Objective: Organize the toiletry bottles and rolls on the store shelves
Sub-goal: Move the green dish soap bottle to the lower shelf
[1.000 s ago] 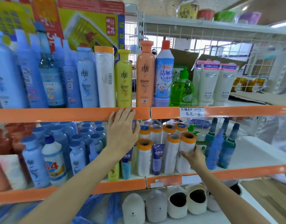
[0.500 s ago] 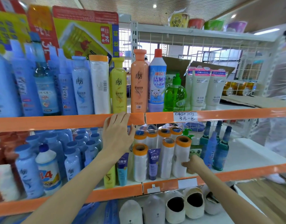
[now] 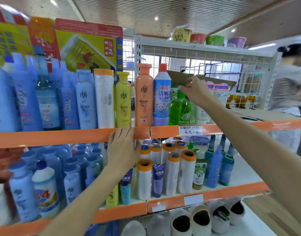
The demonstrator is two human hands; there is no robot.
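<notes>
On the upper shelf (image 3: 61, 137), the right hand (image 3: 195, 92) pinched the top of the green bottle (image 3: 179, 109), fingers closed around its cap; the left hand (image 3: 122, 150) lay flat and open on the orange shelf edge; the rolls (image 3: 170, 174) stood on the shelf below; if the green bottle got pulled out fast, it might bump the blue and white bottle (image 3: 161, 99) touching it and tip it over.
</notes>
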